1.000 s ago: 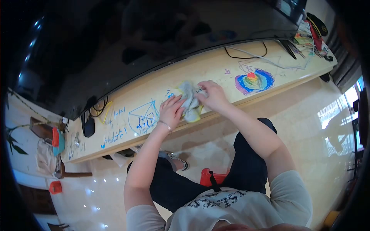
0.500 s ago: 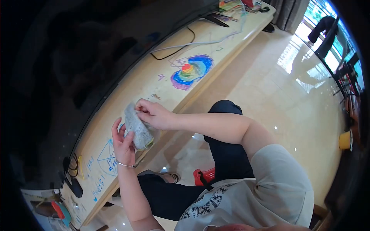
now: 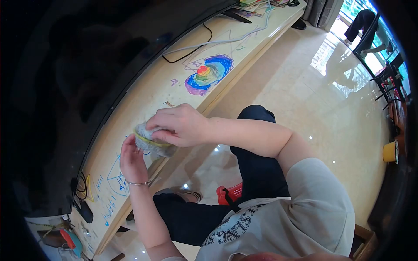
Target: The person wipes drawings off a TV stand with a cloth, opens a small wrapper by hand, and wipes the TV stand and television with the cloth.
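"Head view, starting with the cloth (image 3: 156, 149): where is it?"

"Bunched over the near side of the long pale tabletop (image 3: 146, 102), grey with a yellow edging across its folds. One end reaches close to the front edge."

"And the fingers?"

"Those of the right hand (image 3: 185, 125) are bent down over its upper side, the thumb stretched along the folds, so it's pinched between them. Most of the bundle sits out past the fingertips, toward the left hand (image 3: 134, 162)."

"Does that one have hold of it too?"

"Can't tell. Its fingers are half curled and loosely spread, tips right beside the cloth's far-left side; a real grip doesn't show."

"So what might go wrong?"

"I'd guess a loose layer could slide out of the pinch, since only part of the bundle is under the right fingers. If the left ones aren't gripping, that side could sag open. The end by the front edge might also catch or droop over it."

"Anything around it to snag?"

"The bracelet (image 3: 138, 183) on the left wrist could hook a fold if the cloth came down that way. The coloured drawing (image 3: 211, 74) and the pale cable (image 3: 217, 42) lie well apart, beyond the right hand; the black screen (image 3: 65, 87) stands along the back."
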Demonstrator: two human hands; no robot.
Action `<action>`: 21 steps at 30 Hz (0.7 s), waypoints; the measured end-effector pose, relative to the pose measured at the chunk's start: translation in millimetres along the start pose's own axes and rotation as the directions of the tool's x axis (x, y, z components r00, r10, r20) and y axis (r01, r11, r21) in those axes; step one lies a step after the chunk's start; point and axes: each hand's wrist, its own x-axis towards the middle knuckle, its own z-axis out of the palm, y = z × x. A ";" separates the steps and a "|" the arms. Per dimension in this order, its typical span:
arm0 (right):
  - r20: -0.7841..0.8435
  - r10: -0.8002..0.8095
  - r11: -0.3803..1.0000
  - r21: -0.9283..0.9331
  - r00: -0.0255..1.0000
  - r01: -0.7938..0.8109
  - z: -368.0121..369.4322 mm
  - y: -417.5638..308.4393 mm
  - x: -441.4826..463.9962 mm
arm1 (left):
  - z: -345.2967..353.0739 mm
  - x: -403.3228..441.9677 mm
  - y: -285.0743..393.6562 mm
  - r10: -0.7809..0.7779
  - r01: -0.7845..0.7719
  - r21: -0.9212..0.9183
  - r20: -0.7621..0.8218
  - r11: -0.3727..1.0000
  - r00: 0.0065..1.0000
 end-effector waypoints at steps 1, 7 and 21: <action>-0.032 0.016 0.999 0.029 0.999 -0.015 4.6 -2.1 -0.3 | 9.1 -3.2 4.6 -0.025 0.032 -0.173 0.043 0.984 0.999; 0.083 0.066 0.952 0.292 0.994 -0.087 14.4 -13.1 -6.8 | 27.9 -29.6 -32.5 0.010 -0.188 0.628 0.275 0.755 0.961; -0.233 0.007 0.580 -0.791 0.972 -0.194 -26.1 65.2 11.8 | -37.5 15.2 27.4 0.663 -0.259 0.833 -0.161 0.488 0.731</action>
